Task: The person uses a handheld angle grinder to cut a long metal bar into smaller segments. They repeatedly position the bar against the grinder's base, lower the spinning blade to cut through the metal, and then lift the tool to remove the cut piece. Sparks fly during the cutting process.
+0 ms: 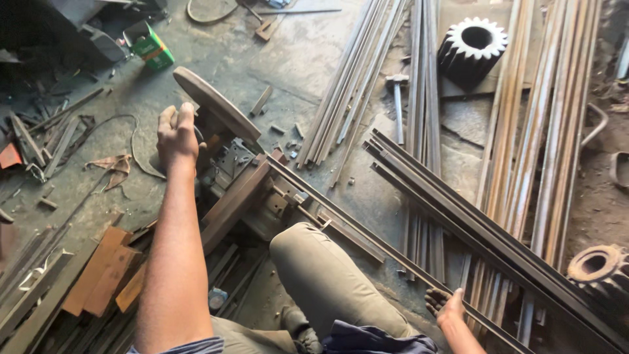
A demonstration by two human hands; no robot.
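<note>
Scrap strips and rusty plates (98, 272) littered the floor (308, 52) at far left. The left hand (177, 134) gripped the handle of the chop saw (226, 154), fingers closed round it, the disc guard (216, 103) raised just beside. From the saw's vise a long steel bar (367, 239) ran diagonally down to the right — its far end under the right hand (447, 305), whose fingers curled onto it, though how tightly I could not tell. The right hand was nearer the bar's free end. Further bars (472, 226) crowded its right side; a gear (472, 49) sat beyond.
</note>
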